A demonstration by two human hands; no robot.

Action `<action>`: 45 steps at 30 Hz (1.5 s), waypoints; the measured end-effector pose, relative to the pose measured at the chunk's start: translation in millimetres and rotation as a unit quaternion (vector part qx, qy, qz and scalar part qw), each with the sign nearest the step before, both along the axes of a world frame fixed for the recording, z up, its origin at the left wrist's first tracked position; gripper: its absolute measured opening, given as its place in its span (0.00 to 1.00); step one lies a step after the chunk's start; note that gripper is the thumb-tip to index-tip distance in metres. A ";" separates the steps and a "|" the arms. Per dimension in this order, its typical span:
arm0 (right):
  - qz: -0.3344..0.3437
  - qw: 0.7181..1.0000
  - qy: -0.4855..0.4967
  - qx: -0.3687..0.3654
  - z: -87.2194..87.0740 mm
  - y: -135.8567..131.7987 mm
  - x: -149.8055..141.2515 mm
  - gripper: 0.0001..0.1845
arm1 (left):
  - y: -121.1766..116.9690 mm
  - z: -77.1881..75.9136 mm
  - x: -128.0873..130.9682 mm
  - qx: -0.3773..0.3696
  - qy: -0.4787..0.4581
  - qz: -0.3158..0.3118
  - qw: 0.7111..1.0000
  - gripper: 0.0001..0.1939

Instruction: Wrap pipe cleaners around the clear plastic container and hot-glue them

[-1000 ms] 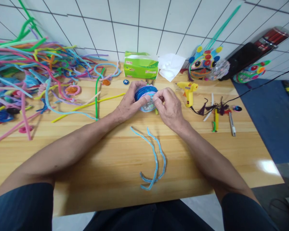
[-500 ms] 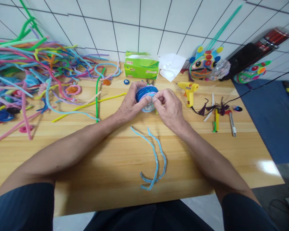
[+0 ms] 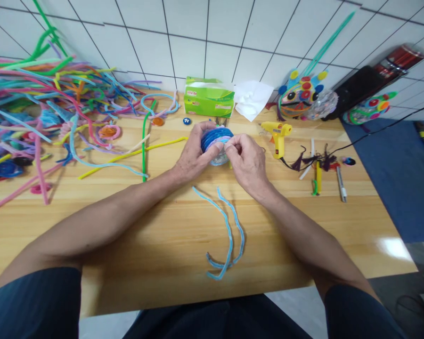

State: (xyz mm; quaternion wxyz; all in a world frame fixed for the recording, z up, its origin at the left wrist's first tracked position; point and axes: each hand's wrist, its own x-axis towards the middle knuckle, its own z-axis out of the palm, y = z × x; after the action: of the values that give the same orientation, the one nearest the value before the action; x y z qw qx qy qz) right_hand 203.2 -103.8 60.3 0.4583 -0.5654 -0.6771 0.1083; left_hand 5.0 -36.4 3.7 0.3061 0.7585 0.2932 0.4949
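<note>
Between my hands is a rounded piece of clear plastic, perhaps part of a bottle, wound with dark blue, lilac and light blue pipe cleaners (image 3: 215, 136). My left hand (image 3: 194, 154) is closed around its left side, thumb pressed on the front. At its right front edge, the thumb and forefinger of my right hand (image 3: 249, 157) are pinched together. Whatever lies between those fingertips is too small to make out. Nearer to me, two bent light blue pipe cleaners (image 3: 229, 226) lie on the wooden table (image 3: 155, 263).
A tangled heap of coloured pipe cleaners (image 3: 56, 94) fills the left. Behind my hands stand a green tissue pack (image 3: 209, 101) and white tissue (image 3: 252, 100). To the right lie a yellow glue gun (image 3: 278, 136), its cord, and a utility knife (image 3: 341, 184). Decorated bottles (image 3: 298, 96) stand by the wall.
The view has shifted slightly. My hands keep nearly the same hold, with the wound piece turned a little between them. Nothing on the table has moved.
</note>
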 end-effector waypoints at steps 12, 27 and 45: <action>0.020 0.992 0.118 -0.033 0.6 16.7 16.8 0.05 | -0.4 7.7 0.9 0.021 0.005 -0.003 1.000 0.32; 0.091 0.967 0.222 -0.079 -16.3 25.9 19.1 0.22 | -3.8 12.6 -3.4 -0.067 -0.015 -0.051 0.996 0.32; 0.096 0.958 0.256 -0.090 -14.9 27.1 17.2 0.38 | 4.6 17.2 -9.8 -0.077 0.011 -0.075 0.994 0.35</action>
State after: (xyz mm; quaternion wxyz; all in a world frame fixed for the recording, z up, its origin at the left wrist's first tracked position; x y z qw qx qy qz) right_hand 220.4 -76.7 45.3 0.5507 -0.4900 -0.5759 0.3537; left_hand -4.8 -31.7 20.9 0.3971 0.7576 0.2760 0.4384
